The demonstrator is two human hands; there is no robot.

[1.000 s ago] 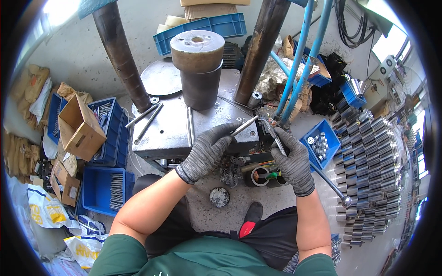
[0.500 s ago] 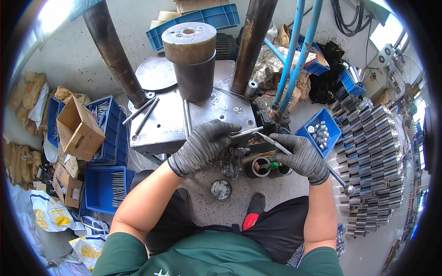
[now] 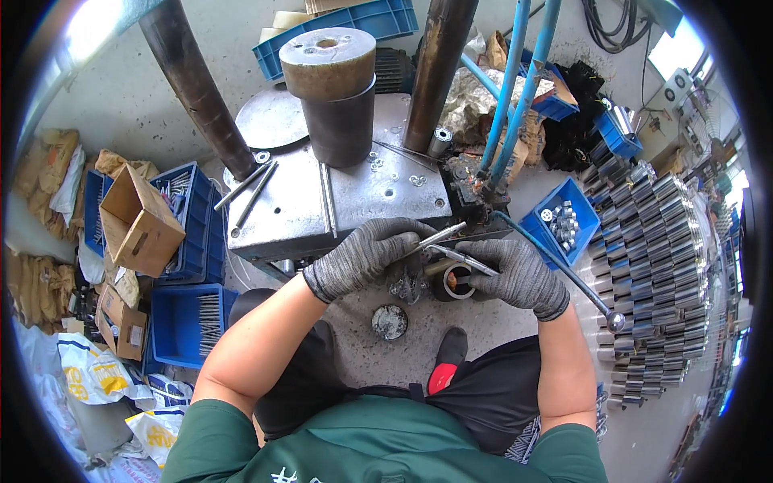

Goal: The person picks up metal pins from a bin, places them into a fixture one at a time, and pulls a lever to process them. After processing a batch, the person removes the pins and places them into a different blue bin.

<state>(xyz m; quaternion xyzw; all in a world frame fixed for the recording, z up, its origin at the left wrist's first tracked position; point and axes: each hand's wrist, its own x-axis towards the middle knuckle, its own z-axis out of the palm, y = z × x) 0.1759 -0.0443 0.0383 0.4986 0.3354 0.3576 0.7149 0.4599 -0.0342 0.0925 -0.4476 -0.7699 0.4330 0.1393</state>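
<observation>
Plainly, the left grip (image 3: 374, 253) and the right grip (image 3: 523, 274) were both full — just before the counter (image 3: 298, 189).
The left was closed around a silver rod (image 3: 441, 235), slanting up to the right; the right clasped a second rod (image 3: 465, 259), its free end pointing left, near the first. Behind them a thick metal cylinder (image 3: 338, 121) stood upright on the counter — loose rods (image 3: 257, 196) lay to its left.
</observation>
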